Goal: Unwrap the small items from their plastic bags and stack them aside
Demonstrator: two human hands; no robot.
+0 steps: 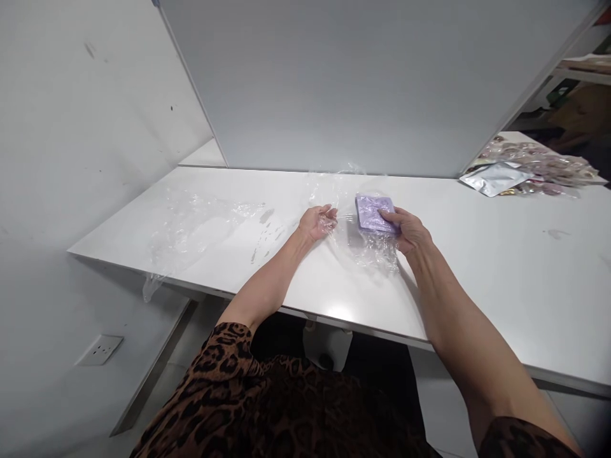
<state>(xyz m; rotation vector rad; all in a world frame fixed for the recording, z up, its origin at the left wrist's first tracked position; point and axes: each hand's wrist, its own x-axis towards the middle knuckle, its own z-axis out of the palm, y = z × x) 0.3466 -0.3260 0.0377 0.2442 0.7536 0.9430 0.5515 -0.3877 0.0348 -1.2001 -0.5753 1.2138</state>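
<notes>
My right hand [411, 231] grips a flat lilac square block [370, 215], thumb on top and fingers underneath. Clear crinkled plastic wrap [376, 253] lies around and over the block, spreading toward the left and hanging below it. To the left, my left hand [319, 221] has its fingers curled on an edge of that same clear wrap. Both hands are just above the white table. What the block is made of cannot be made out through the glossy film.
Another sheet of clear plastic [191, 222] lies on the white table [501, 280] at left, drooping over the front edge. Several packets in clear film and a silver pouch [496, 179] are piled at back right. A grey upright panel [344, 89] borders the back.
</notes>
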